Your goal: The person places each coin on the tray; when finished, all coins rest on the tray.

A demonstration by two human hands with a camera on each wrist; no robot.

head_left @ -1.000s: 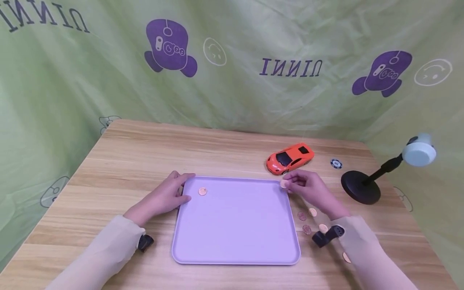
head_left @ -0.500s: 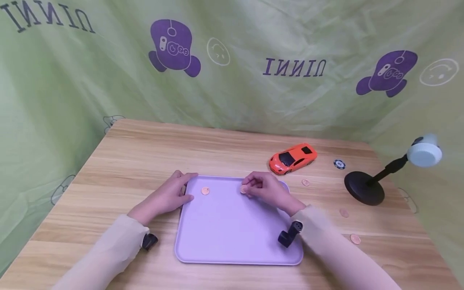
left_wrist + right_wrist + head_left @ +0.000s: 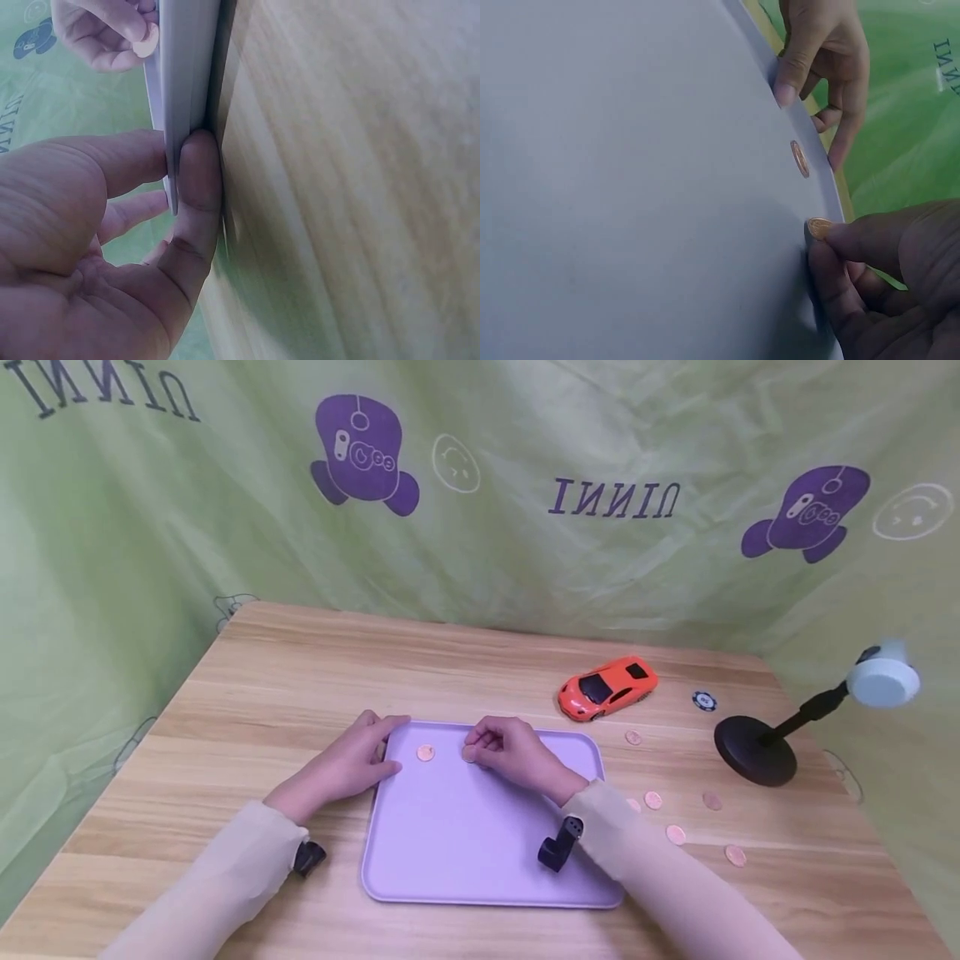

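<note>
The purple tray [image 3: 457,839] lies flat on the wooden table. My left hand [image 3: 347,770] grips its left rim near the far corner; the left wrist view has the thumb and a finger on either side of the tray wall. Between the thumb and fingers of my right hand [image 3: 517,758] is a copper coin [image 3: 820,227], pinched over the far part of the tray, low by the surface. Whether that coin touches the tray I cannot tell. A second copper coin [image 3: 425,752] lies on the tray, between the two hands, near the far left corner.
Several copper coins [image 3: 676,835] lie scattered on the table [image 3: 300,652] right of the tray. Behind them are an orange toy car [image 3: 609,687], a blue-and-white poker chip [image 3: 704,701] and a black-based stand [image 3: 755,750] with a pale blue head. A green printed curtain [image 3: 487,568] hangs behind.
My right hand has carried the pinched coin left from the tray's far right corner, along the far edge, toward the coin on the tray. The left hand keeps its grip on the rim.
</note>
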